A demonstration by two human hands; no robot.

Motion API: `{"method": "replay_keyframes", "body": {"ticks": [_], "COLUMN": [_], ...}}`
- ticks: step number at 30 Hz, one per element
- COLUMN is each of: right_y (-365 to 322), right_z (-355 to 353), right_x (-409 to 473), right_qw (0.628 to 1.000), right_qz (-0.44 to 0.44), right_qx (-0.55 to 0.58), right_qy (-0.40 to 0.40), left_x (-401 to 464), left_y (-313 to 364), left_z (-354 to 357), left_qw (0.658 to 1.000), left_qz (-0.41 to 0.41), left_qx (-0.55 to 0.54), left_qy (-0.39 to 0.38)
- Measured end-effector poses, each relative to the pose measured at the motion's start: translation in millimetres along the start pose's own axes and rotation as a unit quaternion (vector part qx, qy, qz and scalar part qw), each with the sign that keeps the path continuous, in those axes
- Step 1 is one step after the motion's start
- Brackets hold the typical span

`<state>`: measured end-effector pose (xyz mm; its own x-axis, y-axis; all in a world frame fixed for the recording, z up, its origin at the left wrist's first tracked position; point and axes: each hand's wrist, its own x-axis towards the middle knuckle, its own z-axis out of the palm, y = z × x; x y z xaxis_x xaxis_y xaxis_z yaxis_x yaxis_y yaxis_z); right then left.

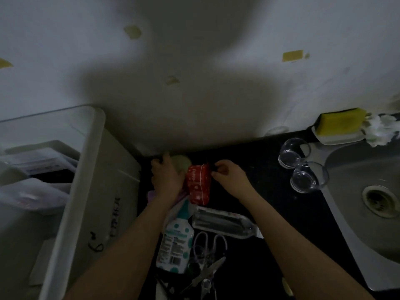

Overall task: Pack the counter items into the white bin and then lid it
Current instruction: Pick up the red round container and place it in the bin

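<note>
Your left hand [165, 176] and right hand [227, 172] both grasp the red packet [199, 184] (grip looks shallow). Lifting it toward the white bin [86, 169], you risk dropping it onto the scissors [207, 263].

The whole scene is dim and soft. The left hand [165, 176] covers most of a pale round object [180, 164] at frame centre; what it is cannot be told. The right hand [227, 174] pinches something small and dark, too small to identify. The white bin [86, 169] runs off the left edge, its contents blurred. The sink [357, 191] is cut by the right edge.
</note>
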<state>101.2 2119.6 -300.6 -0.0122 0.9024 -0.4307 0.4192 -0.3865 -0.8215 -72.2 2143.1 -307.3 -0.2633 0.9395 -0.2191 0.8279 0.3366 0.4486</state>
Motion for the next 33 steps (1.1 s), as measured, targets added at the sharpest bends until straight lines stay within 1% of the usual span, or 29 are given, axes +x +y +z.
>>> {"method": "replay_keyframes", "body": {"ticks": [3, 6, 8, 10, 13, 15, 17, 18, 21, 23, 25, 29, 33], "right_y": [-10, -16, -17, -18, -18, -19, -17, -18, -20, -20, -19, -19, -25], "right_z": [8, 14, 17, 19, 22, 23, 23, 23, 25, 26, 30, 43, 50], "right_x": [16, 27, 33, 35, 38, 37, 37, 36, 31, 27, 23, 17, 12], "right_qw": [1.000, 1.000, 1.000, 1.000, 1.000, 1.000, 1.000, 0.999, 0.997, 0.995, 0.994, 0.985, 0.985], "right_qz": [-0.013, -0.022, -0.026, -0.026, -0.027, -0.026, -0.024, -0.026, -0.045, -0.051, -0.047, -0.015, -0.021], "right_qx": [0.011, 0.005, 0.003, 0.002, -0.003, -0.011, -0.019, -0.026, -0.066, -0.077, -0.078, -0.156, -0.168], "right_qy": [-0.006, -0.005, -0.002, 0.001, 0.003, 0.001, -0.005, -0.007, -0.017, -0.035, -0.061, -0.076, -0.044], "left_x": [16, 28, 36, 42, 48, 46, 40, 36, 28, 23, 18, 9, 5], "left_y": [-3, -2, 0, 0, -6, -11, -13, -13, -14, -16, -21, -24, -24], "left_z": [-2, -10, -13, -13, -11, -7, -3, -2, -6, -12, -19, -32, -50], "left_qw": [0.994, 0.975, 0.958, 0.945, 0.932, 0.940, 0.956, 0.963, 0.980, 0.991, 0.998, 0.989, 0.971], "left_qz": [0.022, 0.061, 0.071, 0.082, 0.100, 0.110, 0.123, 0.116, 0.068, 0.036, 0.000, -0.040, -0.044], "left_qx": [0.009, 0.072, 0.108, 0.136, 0.170, 0.153, 0.121, 0.104, 0.054, 0.027, -0.024, -0.142, -0.234], "left_qy": [-0.109, -0.202, -0.256, -0.286, -0.304, -0.285, -0.239, -0.222, -0.180, -0.125, -0.065, 0.012, 0.036]}}
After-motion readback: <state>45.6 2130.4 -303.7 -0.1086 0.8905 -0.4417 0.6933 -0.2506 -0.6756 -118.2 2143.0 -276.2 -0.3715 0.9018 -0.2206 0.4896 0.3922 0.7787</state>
